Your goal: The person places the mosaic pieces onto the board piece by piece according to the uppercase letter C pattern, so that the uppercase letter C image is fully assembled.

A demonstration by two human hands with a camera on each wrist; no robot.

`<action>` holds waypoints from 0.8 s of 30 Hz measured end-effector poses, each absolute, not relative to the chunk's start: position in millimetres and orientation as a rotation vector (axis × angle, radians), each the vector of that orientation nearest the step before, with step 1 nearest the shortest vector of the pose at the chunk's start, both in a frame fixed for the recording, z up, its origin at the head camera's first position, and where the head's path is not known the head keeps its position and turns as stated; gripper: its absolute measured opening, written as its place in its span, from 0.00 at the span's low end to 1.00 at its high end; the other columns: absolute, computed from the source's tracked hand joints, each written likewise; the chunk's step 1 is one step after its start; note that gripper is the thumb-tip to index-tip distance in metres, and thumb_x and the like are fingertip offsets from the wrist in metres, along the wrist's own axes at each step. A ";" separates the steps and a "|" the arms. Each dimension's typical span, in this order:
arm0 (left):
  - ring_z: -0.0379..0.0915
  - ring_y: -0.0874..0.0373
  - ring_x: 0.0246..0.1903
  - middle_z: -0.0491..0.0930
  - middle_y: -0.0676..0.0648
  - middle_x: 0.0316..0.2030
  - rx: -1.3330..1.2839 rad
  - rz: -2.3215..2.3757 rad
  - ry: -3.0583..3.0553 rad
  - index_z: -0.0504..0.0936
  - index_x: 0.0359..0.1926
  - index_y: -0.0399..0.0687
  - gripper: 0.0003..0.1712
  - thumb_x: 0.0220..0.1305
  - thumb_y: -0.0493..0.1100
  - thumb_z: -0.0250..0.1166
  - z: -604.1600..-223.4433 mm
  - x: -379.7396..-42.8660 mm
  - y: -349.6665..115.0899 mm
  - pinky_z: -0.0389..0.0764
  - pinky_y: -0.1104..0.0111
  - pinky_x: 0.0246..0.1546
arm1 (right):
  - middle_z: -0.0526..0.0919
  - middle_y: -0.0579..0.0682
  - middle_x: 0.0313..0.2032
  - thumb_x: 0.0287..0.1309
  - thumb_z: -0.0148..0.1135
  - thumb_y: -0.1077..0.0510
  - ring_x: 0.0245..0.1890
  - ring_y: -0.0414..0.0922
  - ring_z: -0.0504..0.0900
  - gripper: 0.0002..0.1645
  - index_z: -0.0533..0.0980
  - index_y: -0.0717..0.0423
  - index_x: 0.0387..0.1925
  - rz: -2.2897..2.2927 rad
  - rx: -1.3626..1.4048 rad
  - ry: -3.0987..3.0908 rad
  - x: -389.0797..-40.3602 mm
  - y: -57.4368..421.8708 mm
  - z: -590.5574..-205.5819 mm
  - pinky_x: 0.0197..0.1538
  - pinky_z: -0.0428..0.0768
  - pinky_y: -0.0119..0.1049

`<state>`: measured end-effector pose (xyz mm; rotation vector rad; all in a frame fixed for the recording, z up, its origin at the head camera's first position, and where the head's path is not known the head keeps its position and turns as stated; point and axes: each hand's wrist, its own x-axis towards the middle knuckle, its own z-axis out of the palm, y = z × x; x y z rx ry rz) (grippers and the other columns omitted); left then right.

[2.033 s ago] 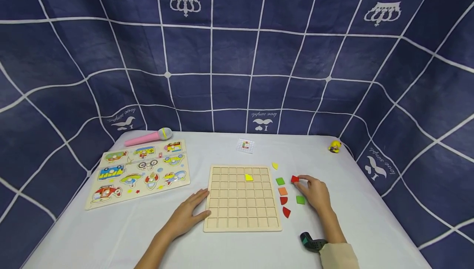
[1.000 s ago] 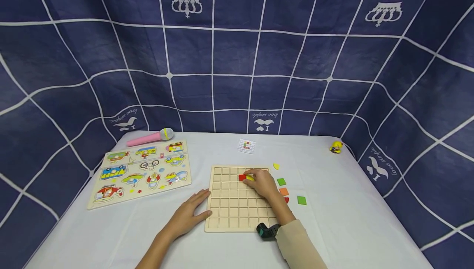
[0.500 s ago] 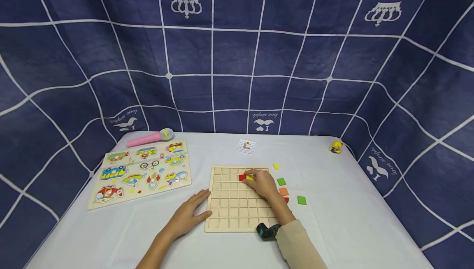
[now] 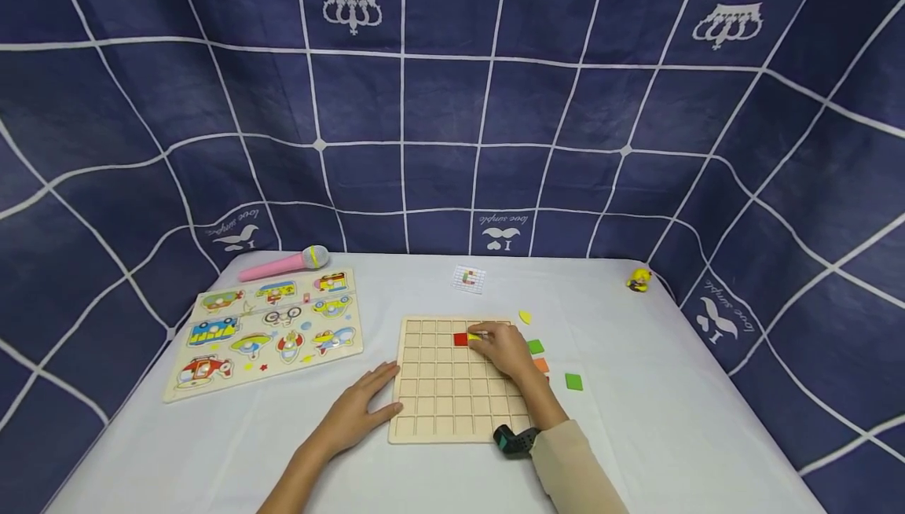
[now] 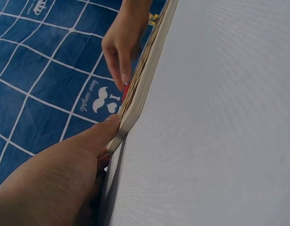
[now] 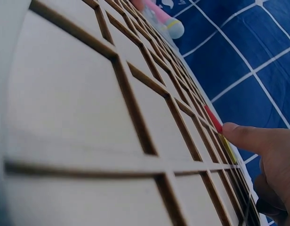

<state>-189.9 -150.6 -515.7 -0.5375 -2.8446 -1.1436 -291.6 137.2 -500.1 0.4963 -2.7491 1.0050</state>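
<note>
The pale wooden grid board (image 4: 452, 388) lies on the table. My left hand (image 4: 352, 413) rests at its left edge, fingers spread, thumb against the rim (image 5: 131, 110). A red square tile (image 4: 460, 339) sits in an upper cell of the board, beside a yellow quarter-round tile (image 4: 473, 336) that the fingers partly cover. My right hand (image 4: 503, 347) is over these two tiles; in the right wrist view its thumb touches the end of the red tile (image 6: 213, 119), next to the yellow tile (image 6: 228, 149). Whether it still pinches anything is hidden.
Right of the board lie a yellow piece (image 4: 525, 317), green squares (image 4: 574, 382) and an orange square (image 4: 540, 365). A small pattern card (image 4: 469, 279) is behind. A vehicle puzzle (image 4: 265, 333) and pink microphone (image 4: 283, 264) stand left; a yellow figurine (image 4: 639, 279) stands far right.
My right hand has brought the red tile from the right side to the cell beside the yellow tile. Its fingertips have since shifted slightly right. My left hand has stayed at the board's edge.
</note>
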 end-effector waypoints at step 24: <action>0.53 0.52 0.66 0.62 0.48 0.65 -0.537 -1.121 -2.838 0.66 0.65 0.49 0.38 0.55 0.57 0.64 -516.1 -189.6 -151.0 0.53 0.54 0.66 | 0.65 0.46 0.16 0.50 0.68 0.56 0.17 0.42 0.60 0.18 0.81 0.49 0.46 0.747 0.251 -2.903 -323.7 224.2 -471.2 0.19 0.57 0.34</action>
